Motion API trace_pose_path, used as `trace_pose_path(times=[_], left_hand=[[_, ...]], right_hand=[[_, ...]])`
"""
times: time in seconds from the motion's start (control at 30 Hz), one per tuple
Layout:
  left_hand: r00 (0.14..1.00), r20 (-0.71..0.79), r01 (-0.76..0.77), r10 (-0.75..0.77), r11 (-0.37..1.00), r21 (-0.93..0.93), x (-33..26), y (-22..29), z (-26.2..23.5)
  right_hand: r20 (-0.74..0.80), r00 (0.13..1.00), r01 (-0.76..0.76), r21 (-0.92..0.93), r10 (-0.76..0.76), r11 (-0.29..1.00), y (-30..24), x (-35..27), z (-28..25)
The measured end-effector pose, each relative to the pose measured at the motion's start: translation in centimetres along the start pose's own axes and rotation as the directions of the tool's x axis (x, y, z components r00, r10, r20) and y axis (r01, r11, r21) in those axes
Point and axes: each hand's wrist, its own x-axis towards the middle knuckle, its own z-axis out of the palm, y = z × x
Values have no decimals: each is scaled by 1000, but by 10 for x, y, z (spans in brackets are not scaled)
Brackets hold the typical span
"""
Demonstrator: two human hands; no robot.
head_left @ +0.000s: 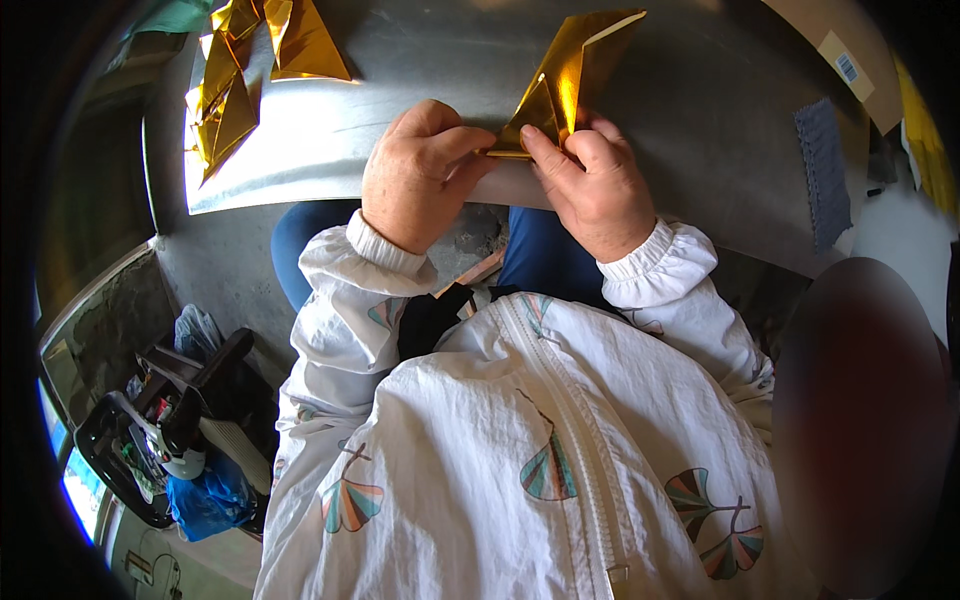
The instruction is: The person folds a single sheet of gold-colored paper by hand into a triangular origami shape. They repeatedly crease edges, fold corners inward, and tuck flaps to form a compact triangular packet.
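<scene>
A sheet of shiny gold foil paper [556, 84], partly folded to points, stands tilted over the near part of the metal table. My left hand [420, 172] pinches its lower left corner between thumb and forefinger. On the other side, my right hand [596, 180] grips the lower right part, its thumb pressed on the front and the other fingers behind, mostly hidden. Folded gold foil pieces [222, 110] lie at the table's far left, and another pointed gold piece [305, 45] rests beside them.
The grey metal table [710, 130] has its near edge just above my knees. A grey-blue cloth strip with zigzag edges [824, 172] lies at the right, near a brown cardboard piece [845, 62]. Left on the floor stands a black container with a blue plastic bag [210, 497].
</scene>
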Motion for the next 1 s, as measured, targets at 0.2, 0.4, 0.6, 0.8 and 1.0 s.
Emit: trace_pose_path(times=[0.2, 0.4, 0.6, 0.8, 1.0], left_hand=[[992, -28, -124, 124, 992, 9, 8, -16, 6], [987, -33, -153, 156, 986, 61, 9, -14, 9], [997, -22, -71, 73, 996, 56, 9, -7, 7], [999, 16, 44, -46, 991, 127, 13, 3, 9], [998, 41, 48, -56, 984, 170, 17, 6, 9]], right_hand=[[-15, 1000, -4, 22, 4, 1000, 0, -1, -1], [-14, 1000, -8, 1, 8, 1000, 0, -1, 0], [-33, 999, -9, -12, 9, 1000, 0, 0, 1], [-10, 999, -36, -29, 35, 999, -2, 0, -1], [-11, 999, -44, -42, 43, 998, -3, -3, 0]])
